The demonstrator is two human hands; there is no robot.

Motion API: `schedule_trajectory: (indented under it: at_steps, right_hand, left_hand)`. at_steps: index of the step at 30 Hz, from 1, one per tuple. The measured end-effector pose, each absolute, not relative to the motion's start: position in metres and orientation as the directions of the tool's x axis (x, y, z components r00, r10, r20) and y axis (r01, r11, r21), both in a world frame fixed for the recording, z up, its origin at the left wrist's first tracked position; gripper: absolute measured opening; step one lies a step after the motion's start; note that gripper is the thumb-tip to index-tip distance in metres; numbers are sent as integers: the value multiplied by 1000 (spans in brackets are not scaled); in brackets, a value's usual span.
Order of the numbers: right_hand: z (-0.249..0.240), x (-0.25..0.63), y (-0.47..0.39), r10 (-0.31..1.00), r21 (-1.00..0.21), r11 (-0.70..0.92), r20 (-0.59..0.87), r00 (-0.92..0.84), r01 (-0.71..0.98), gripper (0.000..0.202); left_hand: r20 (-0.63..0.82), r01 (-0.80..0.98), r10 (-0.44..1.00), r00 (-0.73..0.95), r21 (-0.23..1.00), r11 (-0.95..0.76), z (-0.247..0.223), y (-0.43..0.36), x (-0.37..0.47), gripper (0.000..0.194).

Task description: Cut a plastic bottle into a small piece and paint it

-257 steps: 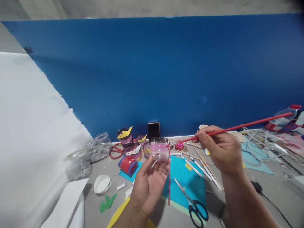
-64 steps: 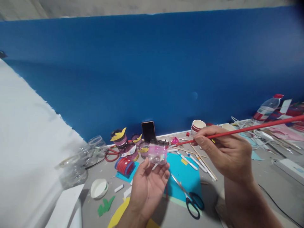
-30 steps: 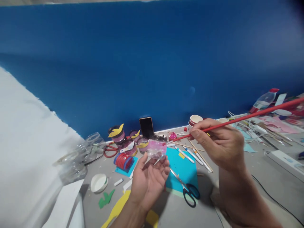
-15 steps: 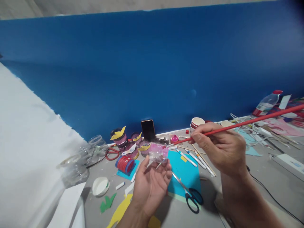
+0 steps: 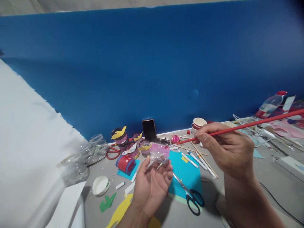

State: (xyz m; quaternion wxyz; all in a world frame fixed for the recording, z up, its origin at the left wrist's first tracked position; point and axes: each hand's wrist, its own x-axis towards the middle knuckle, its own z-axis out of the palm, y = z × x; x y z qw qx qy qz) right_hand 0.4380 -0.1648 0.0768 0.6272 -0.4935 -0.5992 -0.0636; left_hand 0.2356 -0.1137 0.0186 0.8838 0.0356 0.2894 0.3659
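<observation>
In my left hand (image 5: pixel 153 185) rests a clear plastic bottle piece (image 5: pixel 158 154), held up by the fingertips, its upper side coated with pink paint. My right hand (image 5: pixel 226 152) grips a long red paintbrush (image 5: pixel 251 123), and its bristle end meets the painted side of the plastic. Behind the plastic stands a small pot of magenta paint (image 5: pixel 175 139). Beneath my hands lies a blue paper sheet (image 5: pixel 184 171) with black-handled scissors (image 5: pixel 194 199) on its right edge.
Several pink-painted plastic cups with paper birds (image 5: pixel 118 136) stand at the back left, near a phone (image 5: pixel 148 129). Clear plastic pieces (image 5: pixel 78 161) lie further left. Markers (image 5: pixel 187 159) lie right of centre, paper cups (image 5: pixel 199 123) behind. A bottle (image 5: pixel 272 104) and cables fill the right.
My right hand has shifted slightly right, with the brush tip still at the plastic. My left hand and the plastic piece have barely moved.
</observation>
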Motion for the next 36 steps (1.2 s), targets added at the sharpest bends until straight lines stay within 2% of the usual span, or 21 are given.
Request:
schedule_trajectory:
  at_steps: [7,18,24,30,36]
  right_hand:
    - [78,436,-163,506,-508,490,828,244,708,9]
    - [74,435,-165,504,-527,500,822,263,688,8]
    - [79,435,-167,493,-462,485,846,205,743,9]
    - [76,431,-166,487,-470,499,847,213,728,8]
    - [76,430,-164,498,-450,507,849,177,735,9]
  left_hand:
    - [-491,-645,730,475,370,668,22,-116,238,35]
    - [-449,-660,790,416,449,603,18,-115,239,25]
    - [-442,-671,809,387,468,576,19,-116,240,22]
    - [-458,-683,840,292,515,518,17,-116,239,12]
    - [-409,-664,855,319,547,510,13,-117,237,10]
